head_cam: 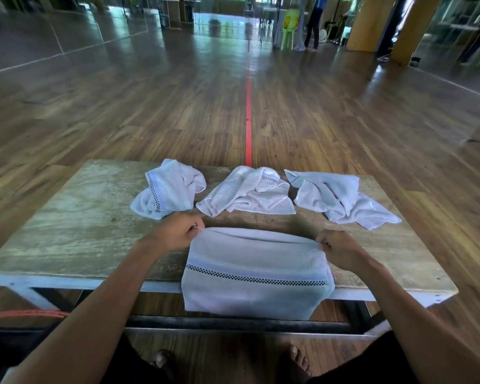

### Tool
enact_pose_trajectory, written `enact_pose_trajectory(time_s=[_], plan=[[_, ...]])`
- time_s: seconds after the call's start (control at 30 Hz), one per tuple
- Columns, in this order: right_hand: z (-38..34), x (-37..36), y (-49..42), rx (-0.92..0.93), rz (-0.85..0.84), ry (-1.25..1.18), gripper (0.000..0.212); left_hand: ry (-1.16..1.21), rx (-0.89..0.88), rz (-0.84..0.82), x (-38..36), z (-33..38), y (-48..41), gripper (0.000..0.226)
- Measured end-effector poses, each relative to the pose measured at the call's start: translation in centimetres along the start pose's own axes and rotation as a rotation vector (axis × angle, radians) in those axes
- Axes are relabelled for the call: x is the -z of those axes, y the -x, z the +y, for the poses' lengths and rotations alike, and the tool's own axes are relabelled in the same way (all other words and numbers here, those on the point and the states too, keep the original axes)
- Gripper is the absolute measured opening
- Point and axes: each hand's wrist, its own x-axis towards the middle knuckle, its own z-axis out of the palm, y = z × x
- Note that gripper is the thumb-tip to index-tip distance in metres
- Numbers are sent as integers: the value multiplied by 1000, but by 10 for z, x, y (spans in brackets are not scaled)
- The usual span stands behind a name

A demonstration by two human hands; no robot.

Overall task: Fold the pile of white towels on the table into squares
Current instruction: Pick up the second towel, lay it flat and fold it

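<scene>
A white towel (257,273) with a checkered stripe lies folded over at the near edge of the wooden table (81,234), its lower part hanging past the edge. My left hand (175,234) pinches its far left corner. My right hand (337,249) pinches the far right corner. Three crumpled white towels lie along the far side of the table: the left towel (168,191), the middle towel (247,194) and the right towel (338,199).
The table has a metal frame (233,324) below its top. An orange cord (25,314) runs on the floor at the left. My bare feet (294,361) rest under the table. A person and a yellow-green chair (290,29) stand far back.
</scene>
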Motion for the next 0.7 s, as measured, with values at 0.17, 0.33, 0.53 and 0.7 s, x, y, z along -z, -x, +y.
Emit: enact_pose_trajectory(time_s=[0.17, 0.33, 0.53, 0.7], plan=[[-4, 16, 23, 75, 60, -7, 10, -75, -58, 113, 21, 8, 31, 17], [-14, 48, 59, 284, 111, 2, 6, -161, -138, 234, 52, 6, 65, 14], [-50, 112, 76, 418, 131, 79, 13, -211, -172, 313, 107, 23, 86, 9], [-82, 172, 82, 392, 82, -85, 13, 32, -87, 227, 169, 41, 95, 5]])
